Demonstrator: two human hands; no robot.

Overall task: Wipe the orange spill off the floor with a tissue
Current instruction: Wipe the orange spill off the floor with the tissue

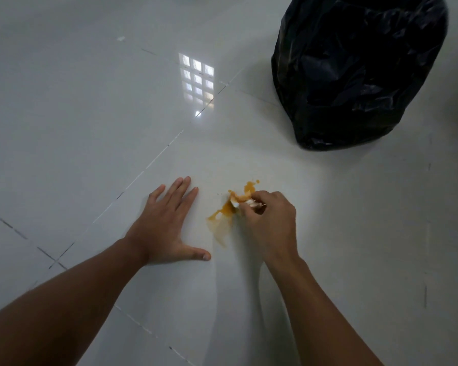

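Observation:
An orange spill [224, 210] lies on the glossy white tile floor [90, 128], with a small splash at its far end and a thin smeared film trailing toward me. My right hand [269, 220] is closed around a crumpled white tissue [242, 200], stained orange, and presses it into the middle of the spill. My left hand [167, 225] rests flat on the floor just left of the spill, fingers spread, holding nothing.
A bulging black garbage bag [354, 72] stands on the floor at the far right, beyond the spill. Dark grout lines cross the tiles diagonally. A bright window reflection [197, 80] shines on the floor ahead.

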